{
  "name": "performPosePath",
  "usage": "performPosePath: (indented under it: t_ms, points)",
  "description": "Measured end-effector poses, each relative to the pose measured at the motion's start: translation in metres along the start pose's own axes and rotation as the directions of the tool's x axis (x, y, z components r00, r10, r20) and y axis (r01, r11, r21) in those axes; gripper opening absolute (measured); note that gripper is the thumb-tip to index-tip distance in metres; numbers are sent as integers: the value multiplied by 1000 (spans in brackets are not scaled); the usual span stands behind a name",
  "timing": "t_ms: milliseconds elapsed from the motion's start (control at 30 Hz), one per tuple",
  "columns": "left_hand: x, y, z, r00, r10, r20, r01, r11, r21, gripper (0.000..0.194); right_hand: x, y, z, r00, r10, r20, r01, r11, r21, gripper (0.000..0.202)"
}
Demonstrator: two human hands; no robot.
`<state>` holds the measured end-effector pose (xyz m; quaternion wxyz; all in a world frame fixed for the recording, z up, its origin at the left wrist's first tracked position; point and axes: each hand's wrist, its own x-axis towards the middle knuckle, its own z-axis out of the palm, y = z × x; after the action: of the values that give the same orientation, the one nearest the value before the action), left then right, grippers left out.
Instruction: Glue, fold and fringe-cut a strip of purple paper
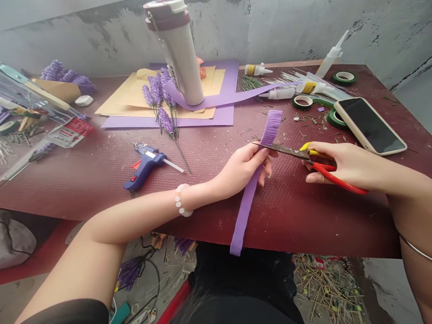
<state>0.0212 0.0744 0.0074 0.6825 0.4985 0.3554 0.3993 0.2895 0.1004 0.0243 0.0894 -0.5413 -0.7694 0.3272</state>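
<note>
A purple strip (248, 204) is pinched in my left hand (248, 164) above the dark red table. Its upper end is cut into a fine fringe, and its plain lower end hangs past the table's front edge. My right hand (332, 164) is closed on the handles of scissors (292, 151) with red and yellow grips. The scissor blades lie across the strip just below the fringe, close to my left fingertips. Part of the right fingers is hidden behind the handles.
A blue glue gun (145, 168) lies left of my left hand. Behind stand a white tumbler (185, 63) on paper sheets and purple flowers (157, 90). A phone (371, 126), green tape rolls (344, 77) and glue bottles (329, 58) are at the right.
</note>
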Motion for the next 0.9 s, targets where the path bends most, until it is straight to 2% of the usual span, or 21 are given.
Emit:
performPosePath:
  t_ms: [167,333,467,567,700,900]
  points:
    - [-1,-6,-6,994,52,96,-44,995,-89,25,-4,-11,-8,989,1,149,-15,996,87,68]
    - [-1,-12,-10,967,156,202,-136,984,-112,31,-7,-17,-12,987,20,158,-41,991,129,67]
    - [-3,-11,-10,957,131,260,-112,990,-88,35,-5,-6,-11,980,7,201,-28,994,106,74]
    - [-3,-9,-9,960,98,261,-84,994,-64,42,-5,-1,-9,973,3,231,-23,996,84,75]
    - [-3,-9,-7,966,81,247,-71,996,-46,53,-8,-8,-7,969,11,245,-33,996,87,76]
    - [-4,-6,-5,963,44,266,-31,998,-54,53,-9,-16,-4,971,6,240,-30,995,96,77]
